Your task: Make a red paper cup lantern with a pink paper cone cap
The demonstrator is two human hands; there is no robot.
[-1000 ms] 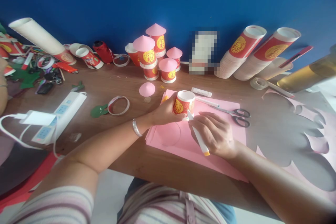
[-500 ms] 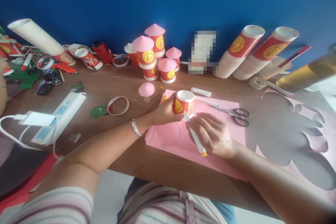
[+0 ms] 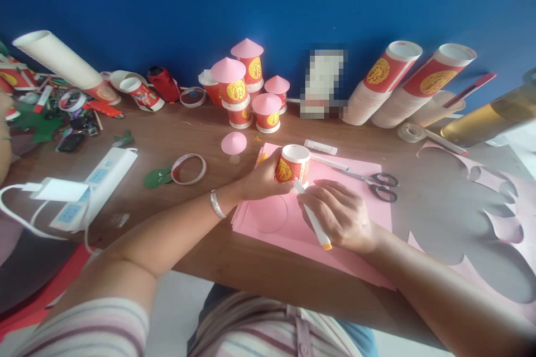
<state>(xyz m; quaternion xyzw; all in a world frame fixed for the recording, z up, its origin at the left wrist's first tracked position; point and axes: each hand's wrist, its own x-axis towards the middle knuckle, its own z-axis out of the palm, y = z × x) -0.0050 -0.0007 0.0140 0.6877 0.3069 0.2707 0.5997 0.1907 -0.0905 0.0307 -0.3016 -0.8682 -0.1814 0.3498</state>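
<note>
My left hand [image 3: 262, 179] grips a red and gold paper cup [image 3: 292, 164] that stands upside down on a stack of pink paper [image 3: 352, 217]. My right hand [image 3: 341, 213] is closed round a white pen with an orange end [image 3: 315, 220]; its tip touches the paper at the cup's base. A drawn circle [image 3: 268, 213] shows on the pink sheet just left of the pen.
Scissors [image 3: 374, 183] and a white glue stick [image 3: 320, 146] lie on the paper's far edge. Cups with pink cone lids [image 3: 247, 86] stand behind, a loose pink cone [image 3: 233, 143] and a tape ring [image 3: 189, 168] nearer. A power strip [image 3: 94, 184] lies left, cup stacks [image 3: 412, 83] right.
The pen tip has crept slightly left along the cup's base; both hands otherwise hold their places.
</note>
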